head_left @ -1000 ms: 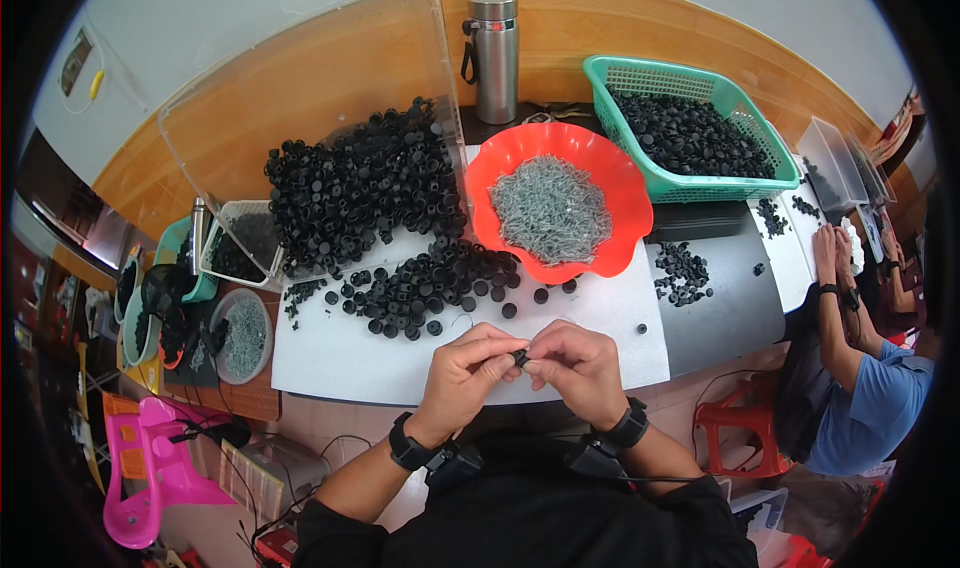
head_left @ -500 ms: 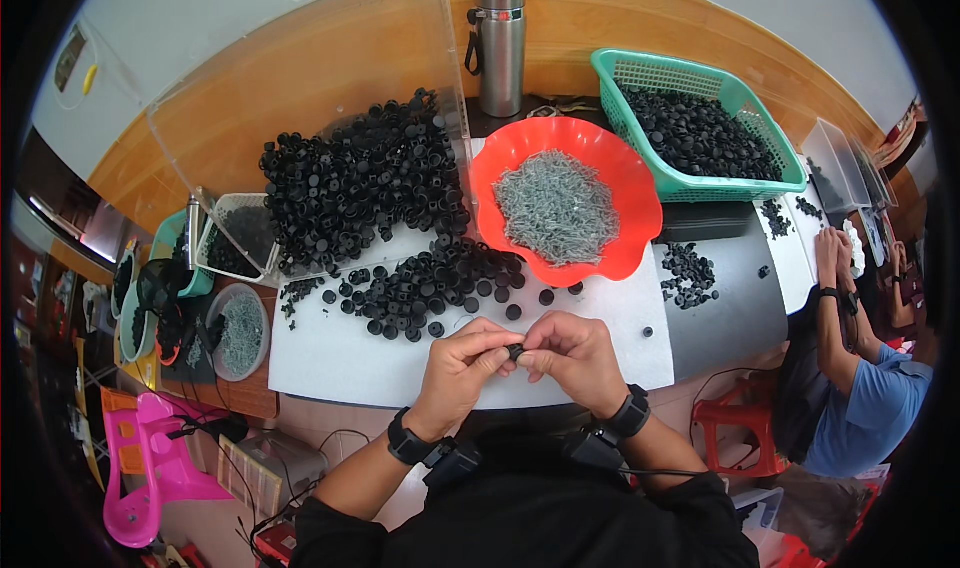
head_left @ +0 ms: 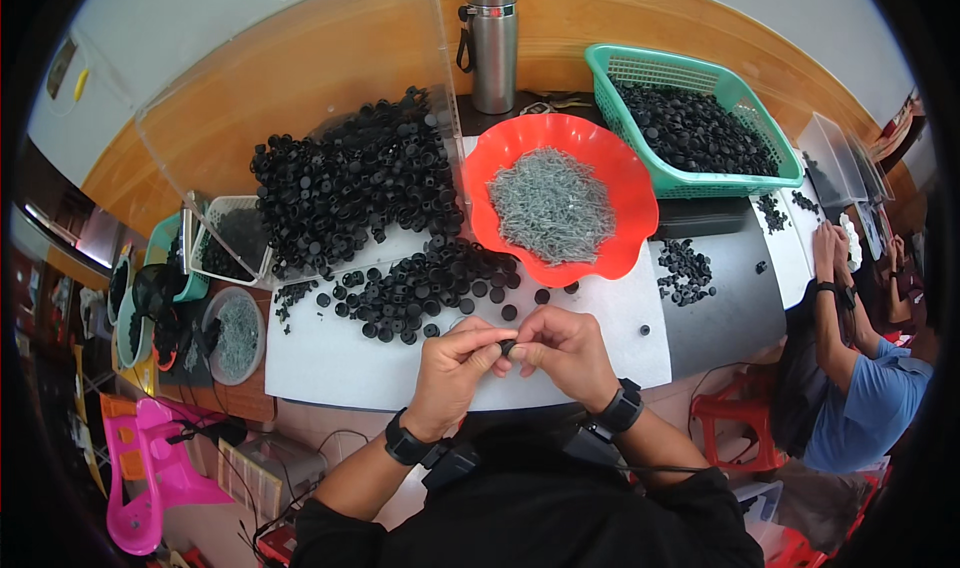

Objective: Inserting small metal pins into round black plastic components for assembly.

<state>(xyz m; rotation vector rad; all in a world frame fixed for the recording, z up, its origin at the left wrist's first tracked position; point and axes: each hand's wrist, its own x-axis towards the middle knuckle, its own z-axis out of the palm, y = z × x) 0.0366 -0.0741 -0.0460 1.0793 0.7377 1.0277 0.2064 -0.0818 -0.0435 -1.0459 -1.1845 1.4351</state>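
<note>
Both my hands meet over the front of the white work mat (head_left: 330,368). Between the fingertips of my left hand (head_left: 455,368) and my right hand (head_left: 568,356) is a small round black plastic cap (head_left: 508,348), pinched from both sides. My fingers cover most of it. Just beyond my hands lies a loose spread of black caps (head_left: 410,293), running back into a large heap of the same parts (head_left: 350,188) in a clear bin tipped on its side. A red scalloped bowl (head_left: 640,213) full of small silvery screws or pins (head_left: 552,206) stands behind my right hand.
A green basket (head_left: 690,180) of black parts stands at the back right, and a steel flask (head_left: 493,53) at the back. Small black pieces (head_left: 685,273) lie on the grey surface. At left is a tub of metal pieces (head_left: 238,338). A person in a blue shirt (head_left: 875,403) works at far right.
My hands stay together on the black cap, with only slight finger movement. The whole view has shifted a little.
</note>
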